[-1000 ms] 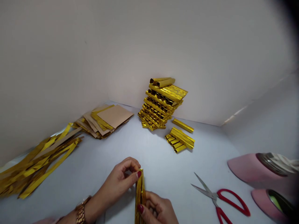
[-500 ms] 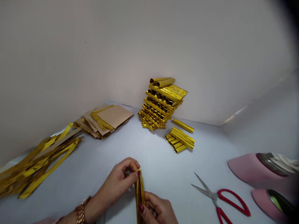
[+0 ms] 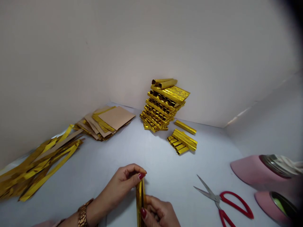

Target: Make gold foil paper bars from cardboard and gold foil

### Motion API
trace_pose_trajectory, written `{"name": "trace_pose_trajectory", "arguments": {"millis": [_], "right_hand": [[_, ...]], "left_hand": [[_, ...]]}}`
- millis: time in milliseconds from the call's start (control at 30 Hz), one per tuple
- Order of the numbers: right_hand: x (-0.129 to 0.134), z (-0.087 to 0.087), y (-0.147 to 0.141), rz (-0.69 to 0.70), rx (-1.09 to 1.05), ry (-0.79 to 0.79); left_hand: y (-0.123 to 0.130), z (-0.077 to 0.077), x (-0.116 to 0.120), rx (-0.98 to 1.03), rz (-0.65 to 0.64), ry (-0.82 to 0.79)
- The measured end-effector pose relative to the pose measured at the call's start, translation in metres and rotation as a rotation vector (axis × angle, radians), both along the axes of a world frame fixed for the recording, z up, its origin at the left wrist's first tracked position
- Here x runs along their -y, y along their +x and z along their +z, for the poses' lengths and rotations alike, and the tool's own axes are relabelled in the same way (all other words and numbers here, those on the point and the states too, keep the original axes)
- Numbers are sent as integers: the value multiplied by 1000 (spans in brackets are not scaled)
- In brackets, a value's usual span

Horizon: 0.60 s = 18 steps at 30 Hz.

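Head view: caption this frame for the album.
Left hand and right hand hold a narrow gold foil strip upright, red-handled steel scissors lying to their right.

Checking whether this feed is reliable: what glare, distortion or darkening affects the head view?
Head view: the top-right corner falls dark, the wide lens bends the white wall and its edges, the stacked gold foil tubes glare in spots, and the bottom edge cuts off the gold foil strip.

Red-hdl scissors (image 3: 217, 198) + pink rolls (image 3: 255, 170)
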State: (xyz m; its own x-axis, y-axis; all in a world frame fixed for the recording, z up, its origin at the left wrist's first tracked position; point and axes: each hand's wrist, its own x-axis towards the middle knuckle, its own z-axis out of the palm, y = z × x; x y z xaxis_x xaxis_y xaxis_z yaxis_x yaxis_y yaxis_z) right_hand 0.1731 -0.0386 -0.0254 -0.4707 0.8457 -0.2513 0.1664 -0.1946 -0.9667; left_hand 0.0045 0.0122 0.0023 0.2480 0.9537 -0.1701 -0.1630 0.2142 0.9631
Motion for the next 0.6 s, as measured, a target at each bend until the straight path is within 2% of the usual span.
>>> {"name": "trace_pose_trajectory", "arguments": {"millis": [133,333,400,467,533,600], "right_hand": [[-1,3,1,-5,-4,-1],[0,-7,6,-67,2,-1],[-2,-7,8,-164,-62,-18],[-5,-4,10,-332,-132,-22],[-10,3,13,-487,-158,-21],[-16,10,17,-576,-154,-42]], "left_hand": [[-1,3,-2,-36,104,7],[-6,6,-5,-83,327,13],[-8,7,-5,-91,371,11],[-9,7,-5,-97,395,3],[-8,7,-5,-102,394,-10],[-7,6,-5,-107,380,-23]]}}
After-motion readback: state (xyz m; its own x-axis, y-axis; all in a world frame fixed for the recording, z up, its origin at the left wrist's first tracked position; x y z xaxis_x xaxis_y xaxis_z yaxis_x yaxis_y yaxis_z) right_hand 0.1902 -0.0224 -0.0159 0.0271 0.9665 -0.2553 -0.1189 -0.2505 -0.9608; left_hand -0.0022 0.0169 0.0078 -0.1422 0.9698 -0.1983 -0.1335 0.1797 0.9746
